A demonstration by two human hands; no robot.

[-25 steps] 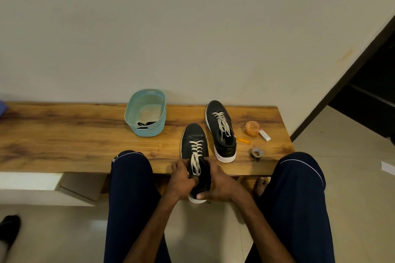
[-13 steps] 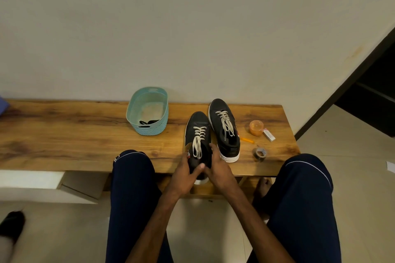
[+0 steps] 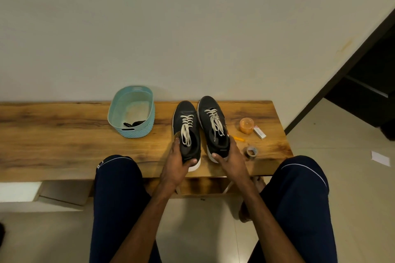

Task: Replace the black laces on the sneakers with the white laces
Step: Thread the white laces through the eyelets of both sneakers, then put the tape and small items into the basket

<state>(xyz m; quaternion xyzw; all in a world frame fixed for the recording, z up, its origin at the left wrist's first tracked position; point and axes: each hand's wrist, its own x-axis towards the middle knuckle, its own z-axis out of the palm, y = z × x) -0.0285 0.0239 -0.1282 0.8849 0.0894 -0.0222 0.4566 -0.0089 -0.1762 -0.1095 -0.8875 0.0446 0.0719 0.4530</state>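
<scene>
Two black sneakers with white laces stand side by side on the wooden bench (image 3: 64, 134), toes toward the wall. My left hand (image 3: 177, 160) grips the heel of the left sneaker (image 3: 186, 128), thumb on the heel and fingers along its left side. My right hand (image 3: 230, 158) grips the heel of the right sneaker (image 3: 213, 124) in the same way. The black laces (image 3: 133, 124) lie inside a light blue basket (image 3: 136, 130) to the left of the shoes.
Right of the shoes lie an orange lidded jar (image 3: 246, 125), a small white box (image 3: 259, 132), an orange pen (image 3: 239, 139) and a tape roll (image 3: 251, 152). My knees flank the bench's front edge. A dark doorway opens at the right.
The left sneaker went from my lap edge onto the bench beside the other one. My right hand left it and took hold of the right sneaker's heel.
</scene>
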